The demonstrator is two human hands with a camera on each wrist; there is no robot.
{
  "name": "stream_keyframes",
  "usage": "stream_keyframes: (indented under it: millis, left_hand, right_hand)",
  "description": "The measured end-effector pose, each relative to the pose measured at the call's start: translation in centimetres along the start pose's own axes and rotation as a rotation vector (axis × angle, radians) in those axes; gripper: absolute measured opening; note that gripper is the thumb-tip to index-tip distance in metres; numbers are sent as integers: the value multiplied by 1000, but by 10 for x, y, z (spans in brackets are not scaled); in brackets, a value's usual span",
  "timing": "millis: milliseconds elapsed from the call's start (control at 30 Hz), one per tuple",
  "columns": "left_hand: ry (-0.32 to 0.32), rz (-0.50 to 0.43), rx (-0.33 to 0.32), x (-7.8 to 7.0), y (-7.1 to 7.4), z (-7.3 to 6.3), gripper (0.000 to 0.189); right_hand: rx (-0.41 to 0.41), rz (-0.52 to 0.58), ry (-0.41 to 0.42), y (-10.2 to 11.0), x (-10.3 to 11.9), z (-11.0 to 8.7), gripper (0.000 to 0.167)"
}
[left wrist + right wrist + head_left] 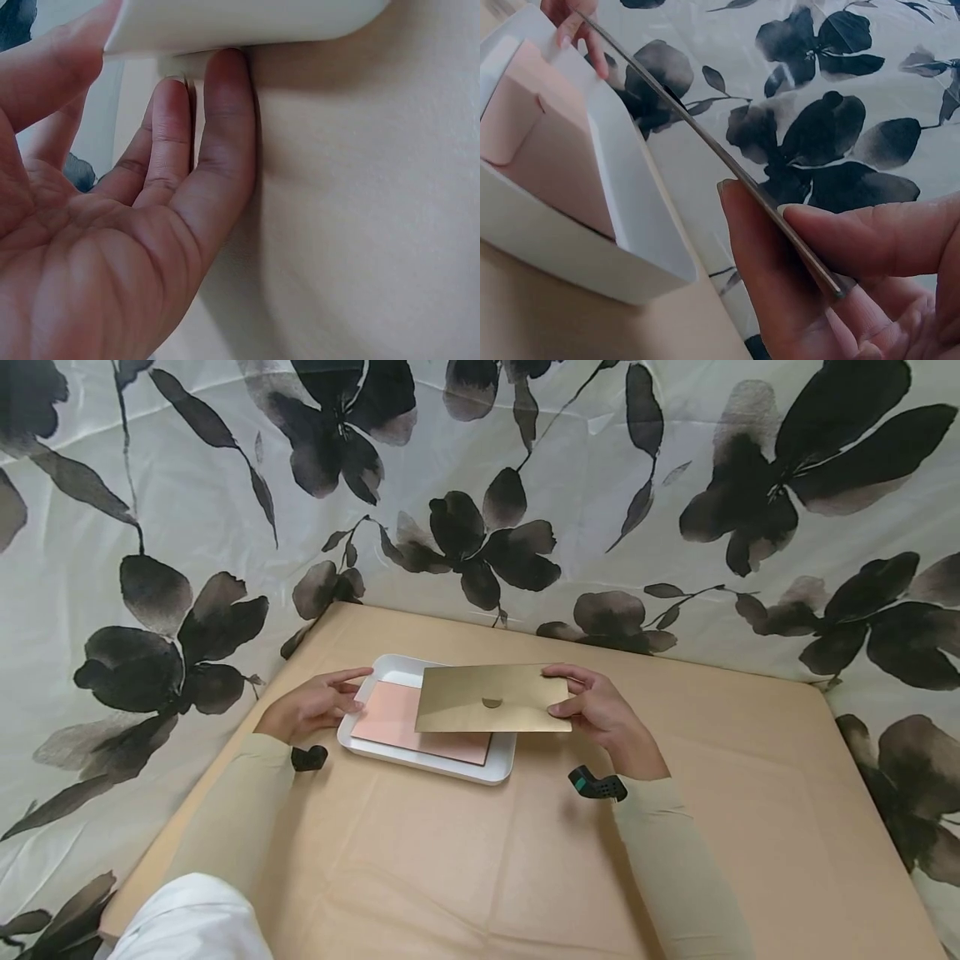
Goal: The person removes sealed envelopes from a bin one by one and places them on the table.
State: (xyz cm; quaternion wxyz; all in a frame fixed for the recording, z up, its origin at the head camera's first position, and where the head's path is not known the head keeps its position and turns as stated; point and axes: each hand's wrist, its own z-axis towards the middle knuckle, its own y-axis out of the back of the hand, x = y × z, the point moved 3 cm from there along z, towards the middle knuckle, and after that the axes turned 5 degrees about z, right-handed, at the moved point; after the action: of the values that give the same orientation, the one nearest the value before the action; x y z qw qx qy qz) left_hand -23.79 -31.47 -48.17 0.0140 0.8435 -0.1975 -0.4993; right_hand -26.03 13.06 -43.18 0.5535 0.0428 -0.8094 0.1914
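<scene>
A gold envelope (457,697) with a small half-round notch is held up by its right end, over the right part of a white tray (498,770). My right hand (600,714) pinches it between thumb and fingers; the right wrist view shows the envelope (705,139) nearly edge-on. Inside the tray lies a pink envelope (386,714), partly covered by the gold one in the head view. At the tray's left end, my left hand (311,703) grips the wall, its thumb at the rim and its fingers (229,112) against the outside and underside.
The tray stands on a table (450,860) with a tan covering. Behind and beside the table hangs a white cloth (600,460) with dark flowers. A dark band with a device (597,783) sits at the right wrist, another (309,758) at the left.
</scene>
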Motion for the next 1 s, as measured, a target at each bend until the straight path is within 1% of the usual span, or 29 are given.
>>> stream_keyframes:
  millis: [233, 367, 500, 667, 900, 1000]
  left_hand:
    - [12, 27, -6, 0, 0, -5, 87]
    - [14, 32, -11, -2, -2, -4, 88]
    - [25, 36, -21, -2, -2, -3, 87]
    - [33, 59, -31, -1, -2, -5, 87]
    - [38, 55, -31, -2, -3, -4, 86]
    - [43, 71, -35, -2, -3, -4, 86]
  right_hand:
    - [2, -29, 7, 17, 6, -7, 71]
    - [-3, -40, 14, 30, 10, -12, 68]
    - [2, -42, 14, 42, 13, -17, 69]
    - [-6, -46, 14, 53, 16, -19, 68]
    - [-11, -46, 14, 66, 20, -22, 66]
    - [-18, -46, 15, 71, 21, -24, 65]
